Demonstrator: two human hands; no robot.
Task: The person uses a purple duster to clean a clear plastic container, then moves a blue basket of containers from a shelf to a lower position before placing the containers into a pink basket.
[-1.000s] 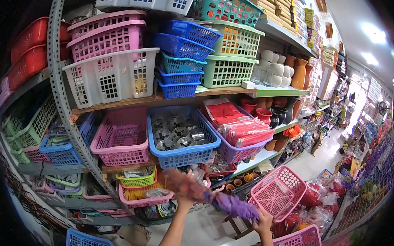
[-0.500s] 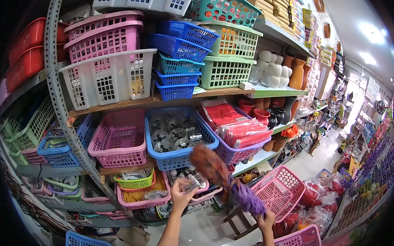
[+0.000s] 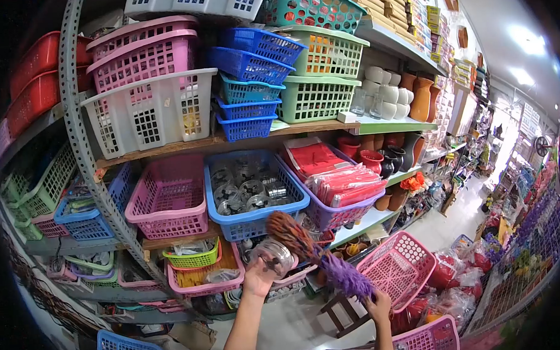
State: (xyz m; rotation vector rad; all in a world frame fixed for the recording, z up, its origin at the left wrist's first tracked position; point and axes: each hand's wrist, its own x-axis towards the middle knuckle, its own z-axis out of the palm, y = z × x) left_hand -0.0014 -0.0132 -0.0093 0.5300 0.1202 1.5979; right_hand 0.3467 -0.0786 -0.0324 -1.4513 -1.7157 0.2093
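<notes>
My left hand [image 3: 256, 281] is closed around a clear round plastic container [image 3: 273, 254] with dark shapes inside. It holds the container in front of the shelf, below a blue basket [image 3: 260, 224] of similar clear round containers [image 3: 252, 193]. In my right hand [image 3: 378, 307] is the lower end of a fluffy duster [image 3: 345, 276], purple near the hand and brown-orange toward its tip. The duster slants up and left, its brown part right beside the container in this view.
Left of the blue basket stands a pink basket [image 3: 168, 219]; to its right a purple basket [image 3: 334, 217] carries red packets. Lower down is another pink basket [image 3: 401, 266] beside a dark wooden stool [image 3: 342, 318]. Red bagged goods [image 3: 459, 273] sit at the right.
The clear container has turned so its round face shows, and it sits a little higher. The duster, blurred before, is sharper, its brown end slightly lower and left.
</notes>
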